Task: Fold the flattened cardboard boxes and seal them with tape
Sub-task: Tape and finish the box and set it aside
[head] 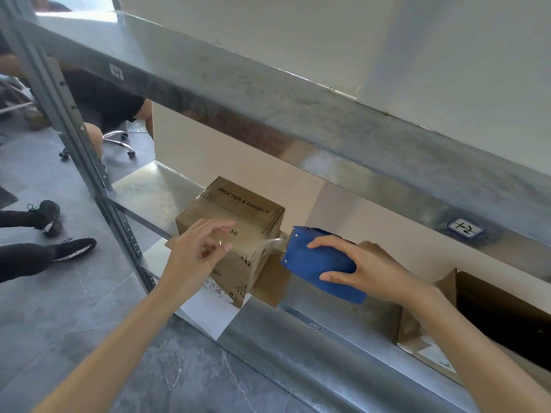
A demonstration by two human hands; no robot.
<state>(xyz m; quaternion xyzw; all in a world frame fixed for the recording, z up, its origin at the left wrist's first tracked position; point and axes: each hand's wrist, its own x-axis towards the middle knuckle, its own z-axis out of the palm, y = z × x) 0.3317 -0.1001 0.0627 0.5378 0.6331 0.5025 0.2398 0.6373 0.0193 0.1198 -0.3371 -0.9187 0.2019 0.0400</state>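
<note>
In the middle of the frame I see the cardboard box point(238, 216) standing on the metal shelf point(155, 186), its top flaps closed. My right hand point(366, 269), just right of it, grips the blue tape dispenser point(316, 263), fingers wrapped over its body. A strip of tape point(269, 242) runs from it to the box's edge. My left hand point(196, 251) sits over the box top, fingers loose, holding nothing.

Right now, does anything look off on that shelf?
Yes. A flap sticks out unfolded at the base of the box, below the dispenser, so that end looks unclosed. The paper under the box hangs over the edge of the shelf.
</note>
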